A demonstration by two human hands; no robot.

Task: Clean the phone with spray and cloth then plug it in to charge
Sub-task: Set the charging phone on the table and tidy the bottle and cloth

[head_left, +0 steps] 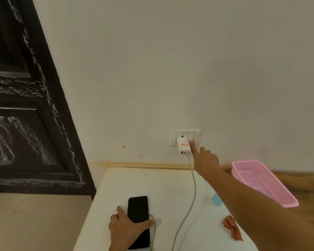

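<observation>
Dark panelled door [25, 105] fills the left, plain wall [170, 60] takes most of the rest. Below it a white table [127, 182] butted against the wall, prob so the cable reaches the socket w/o strain. Pink basket [261, 180] sits at the far right corner of the table, near the wall, apart from the work area.

Right hand [206, 161] is stretched out to the socket plate [185, 137]: index finger straight, tip on the rocker switch [191, 137], other fingers curled in, gripping nothing. Looks like it's about to flip power on, i.e. last step of the job.

Left hand [124, 227] lies spread on the phone [139, 220], thumb on one long edge and fingers across the lower part, pinning it flat more than grasping; prob to keep it from sliding while the other arm reaches over. Phone is face-up on the near left part of the table, screen dark.

Orange cloth [232, 228] is crumpled to the right, well apart from the phone, so wiping seems finished. Blue object [217, 199] partly behind the right forearm, maybe the spray; can't tell.

White charger [183, 146] is in the socket just left of the switch, cable [193, 192] dropping across the table toward the phone; plug end hidden by left hand, so can't confirm it's seated
</observation>
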